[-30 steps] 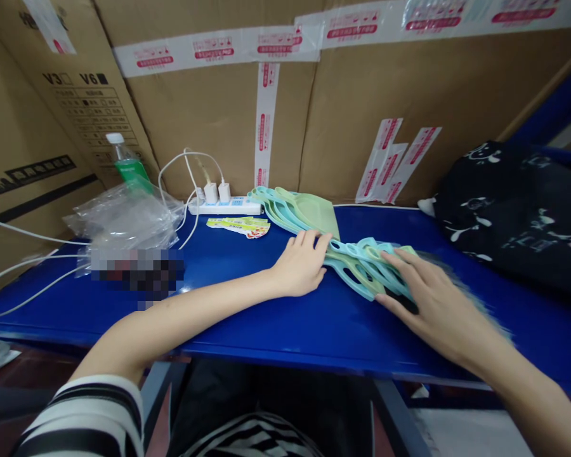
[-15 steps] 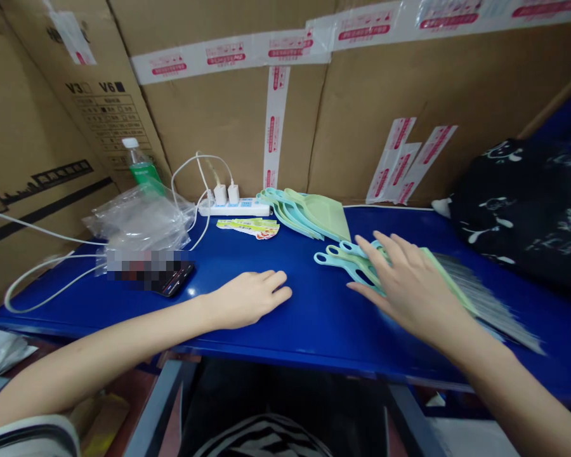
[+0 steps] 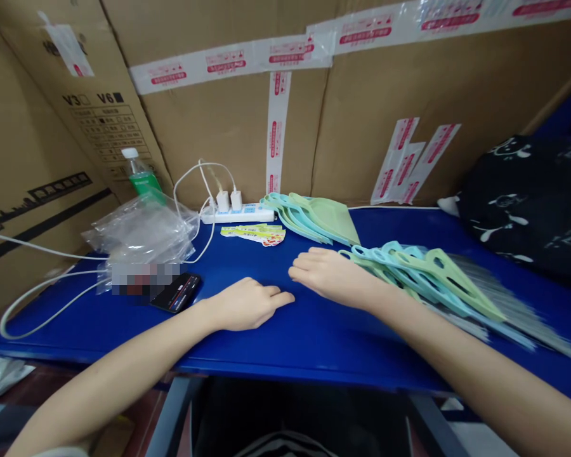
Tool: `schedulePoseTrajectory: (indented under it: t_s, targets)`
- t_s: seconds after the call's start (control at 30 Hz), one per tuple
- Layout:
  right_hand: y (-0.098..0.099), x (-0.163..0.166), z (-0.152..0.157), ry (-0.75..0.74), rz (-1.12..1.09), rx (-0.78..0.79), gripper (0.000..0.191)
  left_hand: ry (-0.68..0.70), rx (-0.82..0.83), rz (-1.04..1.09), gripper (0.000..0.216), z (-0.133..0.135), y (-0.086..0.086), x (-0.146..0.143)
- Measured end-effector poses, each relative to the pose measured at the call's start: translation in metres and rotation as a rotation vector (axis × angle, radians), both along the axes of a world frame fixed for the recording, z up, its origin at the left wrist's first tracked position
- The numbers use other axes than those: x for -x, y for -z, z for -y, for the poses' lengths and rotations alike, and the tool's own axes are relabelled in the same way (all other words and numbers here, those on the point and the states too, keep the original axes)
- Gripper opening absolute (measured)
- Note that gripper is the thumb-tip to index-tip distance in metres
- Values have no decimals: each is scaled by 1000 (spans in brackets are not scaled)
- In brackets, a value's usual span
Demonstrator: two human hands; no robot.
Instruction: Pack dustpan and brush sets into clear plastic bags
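Observation:
My left hand [image 3: 247, 303] lies palm down on the blue table [image 3: 314, 336], fingers loosely together, holding nothing. My right hand [image 3: 330, 276] rests flat just to its right, fingers stretched out leftward, empty. Right of my right hand lies a fanned pile of small green and light-blue brushes [image 3: 433, 279] with looped handles and pale bristles. Behind my hands, a stack of green and blue dustpans [image 3: 318, 219] lies near the cardboard wall.
A phone [image 3: 177, 292] and clear plastic bags [image 3: 143, 231] lie at the left. A white power strip [image 3: 238, 212] with chargers, cables, a green bottle [image 3: 140, 174] and printed labels [image 3: 254, 233] sit at the back. A black patterned bag [image 3: 528, 197] is at the right.
My right hand left the brush pile and moved left onto the bare table. My left hand pulled back from the dustpans and settled near the front middle.

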State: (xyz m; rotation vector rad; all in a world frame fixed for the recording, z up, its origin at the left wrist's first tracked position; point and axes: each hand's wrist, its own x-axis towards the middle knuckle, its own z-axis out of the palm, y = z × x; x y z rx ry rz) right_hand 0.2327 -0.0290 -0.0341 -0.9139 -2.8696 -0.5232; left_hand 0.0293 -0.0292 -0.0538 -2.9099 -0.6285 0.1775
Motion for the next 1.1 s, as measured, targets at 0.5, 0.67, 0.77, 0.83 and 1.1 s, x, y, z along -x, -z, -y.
schedulePoseTrajectory:
  t_s: [0.5,0.67,0.77,0.83,1.1]
  targets:
    - [1,-82,-22,381,-97,319,34,12,67,67,35,-4,1,1]
    - [6,-81,-24,430,-101,285,34,21,63,81,34,-4,2,2]
    - [8,-82,-27,442,-102,249,36,28,69,82,33,-6,2,2]
    - [9,-82,-29,464,-97,235,37,29,71,89,33,-6,2,3]
    - [4,-71,-19,299,-164,78,28,1,92,113,32,-9,1,4]
